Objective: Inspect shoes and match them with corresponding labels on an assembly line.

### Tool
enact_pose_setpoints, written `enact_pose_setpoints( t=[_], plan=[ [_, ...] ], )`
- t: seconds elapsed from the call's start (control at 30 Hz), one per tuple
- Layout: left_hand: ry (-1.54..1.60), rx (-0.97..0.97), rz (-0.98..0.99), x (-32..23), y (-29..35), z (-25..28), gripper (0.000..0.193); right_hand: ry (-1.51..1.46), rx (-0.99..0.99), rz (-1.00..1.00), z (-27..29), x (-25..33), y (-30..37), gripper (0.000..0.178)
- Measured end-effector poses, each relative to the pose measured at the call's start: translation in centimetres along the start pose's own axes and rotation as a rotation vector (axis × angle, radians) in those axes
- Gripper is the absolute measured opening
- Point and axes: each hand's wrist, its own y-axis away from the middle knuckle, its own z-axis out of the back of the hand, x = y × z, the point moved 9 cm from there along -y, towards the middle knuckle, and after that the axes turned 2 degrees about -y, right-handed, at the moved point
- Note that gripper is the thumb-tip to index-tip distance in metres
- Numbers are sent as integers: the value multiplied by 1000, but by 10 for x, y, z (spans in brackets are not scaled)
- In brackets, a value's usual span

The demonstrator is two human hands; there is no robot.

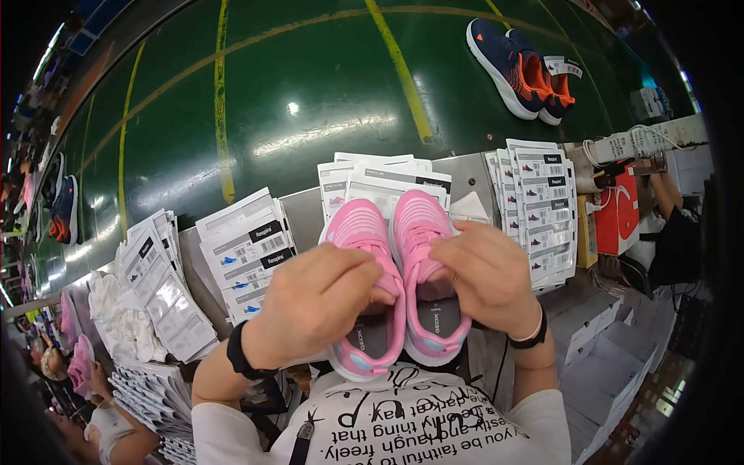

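A pair of pink sneakers with white soles lies in front of me, toes pointing away. My left hand [325, 298] grips the left sneaker [358, 225] at its tongue and collar, thumb inside the opening. On the right sneaker [418, 221], my right hand [488, 279] pinches the tongue in the same way. Grey insoles show inside both shoes. Beneath the toes lies a stack of printed white label cards [387, 178] on the metal ledge.
Further label stacks [252, 248] [546, 209] flank the shoes. Beyond the ledge runs a green conveyor belt [302, 85] with yellow lines, carrying navy-and-orange sneakers [511, 70]. White crumpled paper [124, 318] is at left; an orange-red box [620, 213] and white cartons [604, 349] stand at right.
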Motion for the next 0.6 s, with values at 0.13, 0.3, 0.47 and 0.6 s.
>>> enact_pose_setpoints(
  t=[0.13, 0.3, 0.47, 0.6],
  plan=[
    [155, 87, 155, 37, -33, 1, 16, -375, 124, -237, -9, -44, -35, 8],
    [390, 168, 382, 67, -44, -7, 9, -752, 186, -557, -28, -77, -42, 9],
    [599, 190, 590, 93, -39, -20, 15, -880, 188, -613, -41, -89, -42, 11],
    [646, 251, 690, 97, -37, -25, 14, -901, 198, -650, -39, -87, -43, 11]
  ],
)
